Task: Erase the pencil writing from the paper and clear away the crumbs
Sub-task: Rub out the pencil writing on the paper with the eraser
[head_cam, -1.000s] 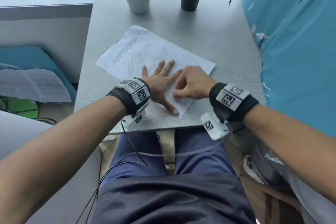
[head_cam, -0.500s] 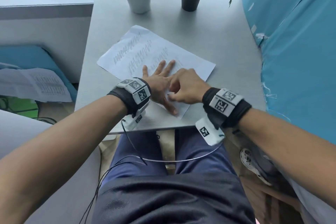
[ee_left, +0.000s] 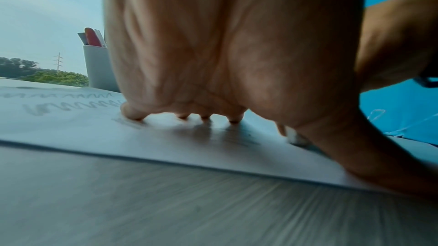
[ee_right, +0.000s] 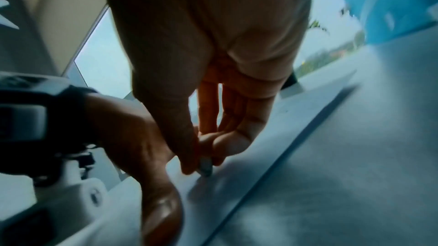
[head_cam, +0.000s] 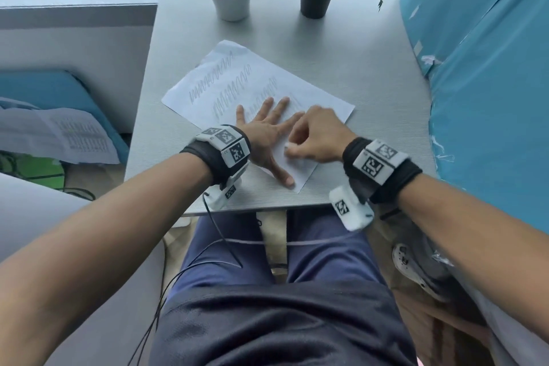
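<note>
Right hand (head_cam: 316,137) grip pinching small eraser (ee_right: 205,167) on paper (head_cam: 323,104); left hand (head_cam: 267,135) spread flat alongside; remaining pencil scribbles (head_cam: 228,83) up-left, rows running diagonally.

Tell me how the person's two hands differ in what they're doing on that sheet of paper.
The left hand lies flat, fingers spread, pressing the paper down; the right hand is curled. The left hand holds nothing, while the right hand pinches a small eraser against the sheet. The left hand partly covers the pencil scribbles; the right hand is beside them, nearer the paper's right edge. Both wear black wristbands.
</note>
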